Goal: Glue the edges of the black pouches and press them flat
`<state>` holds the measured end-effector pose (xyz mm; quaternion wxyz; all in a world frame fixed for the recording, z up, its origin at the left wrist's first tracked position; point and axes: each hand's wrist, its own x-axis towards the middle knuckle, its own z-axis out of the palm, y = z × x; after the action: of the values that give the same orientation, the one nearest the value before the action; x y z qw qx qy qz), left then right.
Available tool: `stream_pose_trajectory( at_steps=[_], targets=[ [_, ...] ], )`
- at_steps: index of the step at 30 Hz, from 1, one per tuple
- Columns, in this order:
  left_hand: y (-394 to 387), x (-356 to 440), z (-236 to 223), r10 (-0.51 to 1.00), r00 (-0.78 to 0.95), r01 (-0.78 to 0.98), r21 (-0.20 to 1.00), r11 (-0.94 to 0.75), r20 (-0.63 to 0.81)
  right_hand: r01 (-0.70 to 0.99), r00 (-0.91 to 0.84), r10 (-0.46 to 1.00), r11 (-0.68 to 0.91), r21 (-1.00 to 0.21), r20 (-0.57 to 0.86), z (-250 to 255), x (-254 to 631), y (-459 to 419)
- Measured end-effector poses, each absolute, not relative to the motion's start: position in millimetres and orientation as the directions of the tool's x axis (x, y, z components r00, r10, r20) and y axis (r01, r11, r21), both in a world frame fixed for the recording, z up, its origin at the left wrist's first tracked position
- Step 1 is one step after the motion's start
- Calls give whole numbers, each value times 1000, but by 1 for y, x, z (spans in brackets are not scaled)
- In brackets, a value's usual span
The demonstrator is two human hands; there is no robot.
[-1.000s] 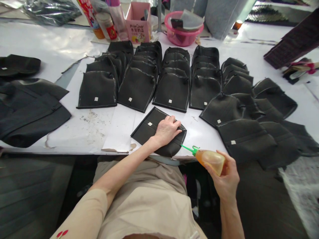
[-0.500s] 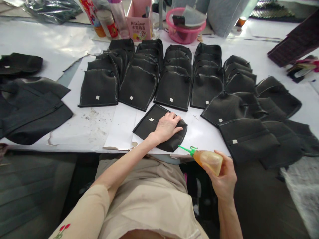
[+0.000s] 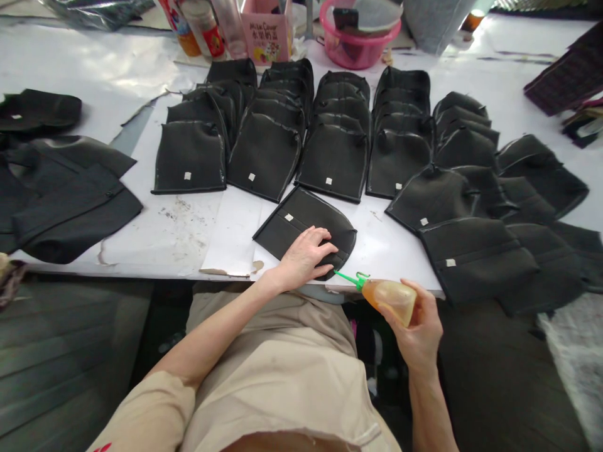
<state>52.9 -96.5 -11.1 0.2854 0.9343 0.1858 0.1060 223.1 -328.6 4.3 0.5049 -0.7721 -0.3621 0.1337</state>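
Grasping one amber squeeze bottle (image 3: pixel 389 301) in the right grip (image 3: pixel 419 333), tilting it so as to aim its one green nozzle (image 3: pixel 351 278) left at the near rounded edge of one black panel (image 3: pixel 315 210), too close to tell touching from apart. Reaching in with the right forearm (image 3: pixel 431 411) from the near right. Resting the left grip (image 3: pixel 306 258) face down on the panel, spread and clutching nothing, extending the left forearm (image 3: pixel 219 336) from the near left. Seeing that panel lying flat at the near edge of the white counter (image 3: pixel 169 251), bearing one white tag (image 3: pixel 289 217). Seeing, just beyond, four rows of overlapping black pieces (image 3: pixel 264 147), with one tag on each front piece. Seeing to the right a loose pile (image 3: pixel 480 251), too overlapped to count, showing two tags. Seeing at the far side one pink box (image 3: pixel 268 37) and one pink basin (image 3: pixel 351 58).
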Motion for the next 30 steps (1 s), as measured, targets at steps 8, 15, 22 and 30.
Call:
stream_pose_trajectory(
  at_steps=[8, 15, 22, 30],
  targets=[
    [-95, 48, -19, 408, 900, 234, 622, -747, 152, 419, 663, 735, -206, -884, 142, 0, 214, -331],
    [-94, 47, -25, 393, 894, 175, 638, -750, 217, 392, 697, 695, -167, -904, 174, -6, 209, -322],
    [-92, 46, -23, 381, 903, 183, 628, -756, 196, 366, 691, 711, -191, -911, 128, -2, 212, -320],
    [-108, 76, -3, 519, 847, 438, 405, -803, 112, 173, 836, 548, -221, -960, 25, 6, 236, -335]
  ],
)
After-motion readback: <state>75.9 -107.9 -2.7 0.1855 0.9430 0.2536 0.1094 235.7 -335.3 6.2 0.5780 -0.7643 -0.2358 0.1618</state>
